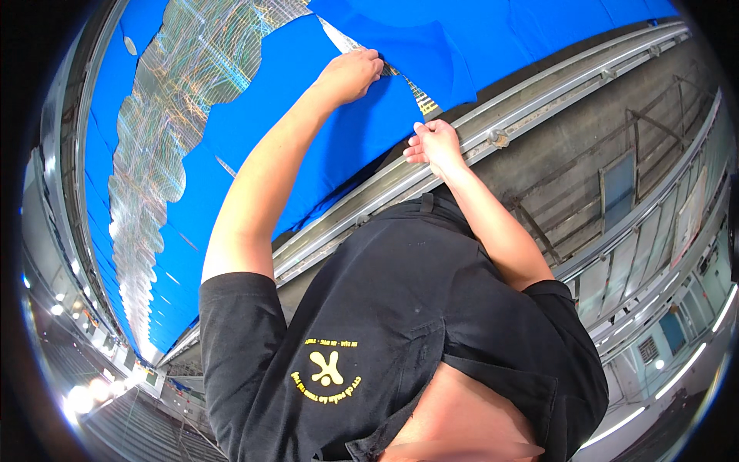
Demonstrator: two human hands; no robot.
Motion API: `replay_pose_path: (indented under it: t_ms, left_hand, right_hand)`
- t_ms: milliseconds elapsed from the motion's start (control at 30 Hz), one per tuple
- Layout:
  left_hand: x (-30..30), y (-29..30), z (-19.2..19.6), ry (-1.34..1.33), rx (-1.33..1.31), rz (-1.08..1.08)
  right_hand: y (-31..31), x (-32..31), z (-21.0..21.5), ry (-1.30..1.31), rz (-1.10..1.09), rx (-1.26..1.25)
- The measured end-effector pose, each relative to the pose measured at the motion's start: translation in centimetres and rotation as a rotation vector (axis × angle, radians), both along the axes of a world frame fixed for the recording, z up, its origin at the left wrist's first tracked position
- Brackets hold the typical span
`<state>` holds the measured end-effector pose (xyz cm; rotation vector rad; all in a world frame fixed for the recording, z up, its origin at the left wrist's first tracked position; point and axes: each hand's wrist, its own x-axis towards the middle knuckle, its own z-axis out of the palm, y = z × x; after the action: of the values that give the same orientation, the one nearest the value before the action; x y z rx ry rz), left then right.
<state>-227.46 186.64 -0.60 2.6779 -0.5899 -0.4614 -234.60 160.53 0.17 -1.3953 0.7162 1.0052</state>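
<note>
Blue fabric pieces (296, 85) lie flat along a long table. Between two of them runs a narrow gap, where a pale strip and a striped yellow and black patch (425, 102) show. My left hand (352, 75) is closed, its fingertips pinching the fabric's edge beside this gap. Close to the table's near edge, just below the striped patch, is my right hand (436, 148), its fingers curled and the thumb against them. Whatever it may hold is too small to make out.
A wide band of table surface (208, 69), covered in coloured criss-cross lines, shows between wavy fabric edges to the left. Metal rails (493, 138) with small fittings run along the table's near side. A grey floor (554, 146) lies beyond them at the right.
</note>
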Motion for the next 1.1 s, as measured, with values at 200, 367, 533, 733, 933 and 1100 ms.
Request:
replay_pose_path:
  t_ms: [200, 367, 533, 733, 933, 1100]
  left_hand:
    - [-1.1, 0.4, -0.1, -0.072, -0.009, -0.091]
    - [-2.4, -0.1, 0.9, 0.137, -0.228, 0.159]
    - [-2.0, 0.1, 0.8, 0.187, -0.329, 0.185]
    - [-0.3, 0.0, 1.0, 0.325, -0.31, 0.212]
    - [-0.8, 1.5, 0.5, 0.366, -0.521, 0.198]
    - [-1.3, 2.5, 2.0, 0.71, -0.715, 0.477]
  right_hand:
    - [-0.6, -1.3, 0.6, -0.381, 0.114, 0.01]
    - [-0.7, -1.3, -0.3, -0.262, -0.101, 0.241]
    - [-0.7, -1.1, -0.3, -0.179, -0.134, 0.234]
    - [-0.7, -1.2, -0.2, -0.154, -0.077, 0.21]
    - [-0.9, -1.6, 0.8, -0.191, 0.061, 0.244]
    - [-0.7, -2.6, 0.4, -0.256, -0.052, 0.197]
